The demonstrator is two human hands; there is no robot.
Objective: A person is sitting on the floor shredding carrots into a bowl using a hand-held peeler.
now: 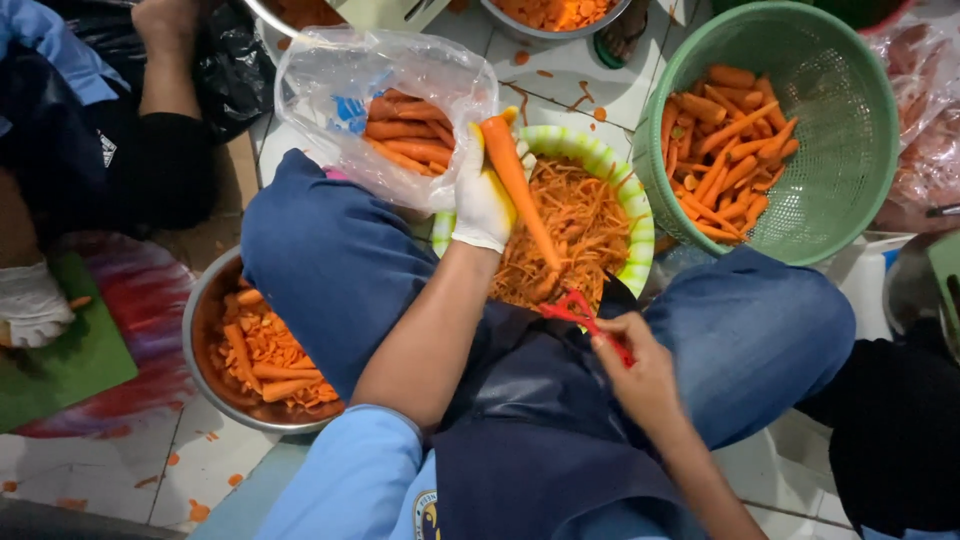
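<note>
My left hand point(482, 200), in a white glove, holds a long orange carrot point(520, 185) upright and tilted over a green-and-white bowl point(640, 225) full of carrot peelings. My right hand point(635, 365), bare, grips a red peeler point(580, 312) whose head sits at the carrot's lower end, above the peelings. Both hands work over my lap, between my blue-trousered knees, above a dark apron.
A clear plastic bag of carrots point(400, 115) rests on my left knee. A green basket point(840, 150) of peeled carrots stands at the right. A metal bowl point(205, 330) of cut carrot pieces sits on the tiled floor at left. Another person's gloved hand point(30, 305) rests on a green board.
</note>
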